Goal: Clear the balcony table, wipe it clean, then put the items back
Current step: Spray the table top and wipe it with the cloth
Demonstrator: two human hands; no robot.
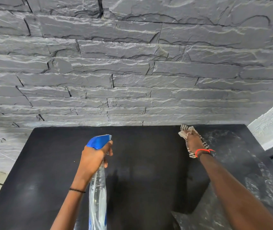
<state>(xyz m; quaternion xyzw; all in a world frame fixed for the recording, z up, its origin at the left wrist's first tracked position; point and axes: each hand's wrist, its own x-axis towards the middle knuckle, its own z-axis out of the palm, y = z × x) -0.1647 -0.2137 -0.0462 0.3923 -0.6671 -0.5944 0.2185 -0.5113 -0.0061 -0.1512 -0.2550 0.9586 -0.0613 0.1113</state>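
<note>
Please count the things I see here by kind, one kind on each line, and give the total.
Spray bottle: 1, in the left hand
Cloth: 1, in the right hand
Table: 1
Total: 3

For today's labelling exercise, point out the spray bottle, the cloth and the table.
spray bottle [97, 188]: head view, on its clear body below the left hand [93, 156].
cloth [184, 128]: head view, on the striped corner beyond the right hand [193, 140].
table [49, 163]: head view, on its bare black top.
</note>
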